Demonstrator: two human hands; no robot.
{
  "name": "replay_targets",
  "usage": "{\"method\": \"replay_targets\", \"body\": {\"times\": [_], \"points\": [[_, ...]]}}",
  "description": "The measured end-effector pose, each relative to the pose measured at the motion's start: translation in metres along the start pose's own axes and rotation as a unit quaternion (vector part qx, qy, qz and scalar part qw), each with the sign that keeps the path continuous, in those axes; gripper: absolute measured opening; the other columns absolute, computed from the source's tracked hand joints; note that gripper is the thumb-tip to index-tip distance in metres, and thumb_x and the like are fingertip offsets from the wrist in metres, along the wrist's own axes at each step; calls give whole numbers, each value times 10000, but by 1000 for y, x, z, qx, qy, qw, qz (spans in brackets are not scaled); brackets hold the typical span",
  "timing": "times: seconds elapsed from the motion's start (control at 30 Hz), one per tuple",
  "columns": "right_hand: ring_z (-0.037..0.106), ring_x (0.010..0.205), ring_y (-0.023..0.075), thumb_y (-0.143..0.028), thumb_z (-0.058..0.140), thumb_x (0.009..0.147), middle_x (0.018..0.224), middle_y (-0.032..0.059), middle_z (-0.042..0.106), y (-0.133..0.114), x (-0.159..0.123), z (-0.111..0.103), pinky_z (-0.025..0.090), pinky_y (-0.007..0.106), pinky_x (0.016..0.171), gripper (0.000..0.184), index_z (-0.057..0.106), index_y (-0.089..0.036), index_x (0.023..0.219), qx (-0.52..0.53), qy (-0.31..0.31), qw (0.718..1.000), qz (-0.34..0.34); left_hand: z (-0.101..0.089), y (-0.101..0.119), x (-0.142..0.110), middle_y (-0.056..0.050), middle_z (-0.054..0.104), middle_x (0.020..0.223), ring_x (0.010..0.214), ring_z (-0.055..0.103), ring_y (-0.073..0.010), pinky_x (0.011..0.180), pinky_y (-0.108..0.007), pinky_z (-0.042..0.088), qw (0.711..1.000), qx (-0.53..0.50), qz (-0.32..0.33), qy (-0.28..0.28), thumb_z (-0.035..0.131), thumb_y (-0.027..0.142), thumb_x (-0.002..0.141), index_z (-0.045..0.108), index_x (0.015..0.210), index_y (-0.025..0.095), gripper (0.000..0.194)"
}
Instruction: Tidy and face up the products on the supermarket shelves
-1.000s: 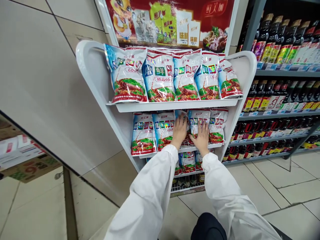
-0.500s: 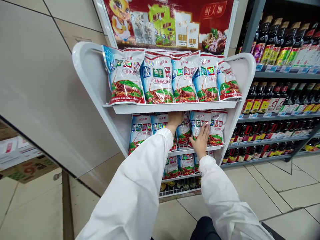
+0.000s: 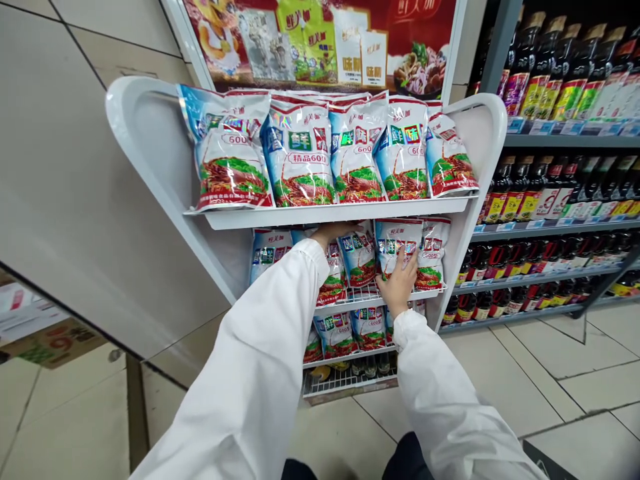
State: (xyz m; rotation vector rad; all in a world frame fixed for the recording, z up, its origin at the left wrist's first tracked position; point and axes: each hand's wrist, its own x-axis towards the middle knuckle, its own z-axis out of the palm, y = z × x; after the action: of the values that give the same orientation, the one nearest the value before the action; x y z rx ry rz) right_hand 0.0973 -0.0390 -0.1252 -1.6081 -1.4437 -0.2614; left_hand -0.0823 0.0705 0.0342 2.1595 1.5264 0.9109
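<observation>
A white display rack (image 3: 150,133) holds rows of white, blue and red seasoning bags. My left hand (image 3: 333,231) reaches in under the top shelf (image 3: 325,213), at the top of a bag (image 3: 357,257) on the second shelf; its fingers are hidden by the shelf. My right hand (image 3: 400,283) lies flat with fingers spread against the front of another bag (image 3: 397,243) in the same row. Both arms wear white sleeves. More bags (image 3: 300,160) lean along the top shelf.
A third shelf carries more bags (image 3: 350,327) above a wire bottom rack (image 3: 345,380) with small bottles. Store shelves of dark sauce bottles (image 3: 560,87) stand to the right. A red advertising board (image 3: 325,40) tops the rack. Cardboard boxes (image 3: 45,333) sit lower left. Tiled floor lies below.
My left hand rose from the front of a bag to its top, under the upper shelf, and its sleeve now covers the left bags. My right hand stayed pressed on its bag.
</observation>
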Motion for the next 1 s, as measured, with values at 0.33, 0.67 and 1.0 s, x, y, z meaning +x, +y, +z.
{"method": "replay_targets", "body": {"times": [0.33,0.67,1.0], "points": [[196,1537,394,-302,700,769,1707,231,-25,3,1,4,343,519,1199,1084,114,-104,1659,30,-4,999,-17,27,14,-2,-109,754,1217,1272,624,-320,1157,-457,428,992,13,97,75,652,460,866,715,1192,205,418],[159,1557,370,-298,698,761,1714,216,-10,1,-1,3,286,494,1249,1136,43,-73,1662,56,8,998,-6,3,-6,-24,-134,736,1266,1212,662,-316,1113,-418,451,991,0,100,91,618,606,873,702,1172,166,538],[135,1562,368,-315,715,761,1714,225,0,2,1,1,278,492,1250,1132,70,-56,1655,36,-10,999,-9,17,-3,-50,-242,633,1338,1351,503,-461,1167,-561,362,937,216,-37,271,718,615,804,635,1250,111,679]]}}
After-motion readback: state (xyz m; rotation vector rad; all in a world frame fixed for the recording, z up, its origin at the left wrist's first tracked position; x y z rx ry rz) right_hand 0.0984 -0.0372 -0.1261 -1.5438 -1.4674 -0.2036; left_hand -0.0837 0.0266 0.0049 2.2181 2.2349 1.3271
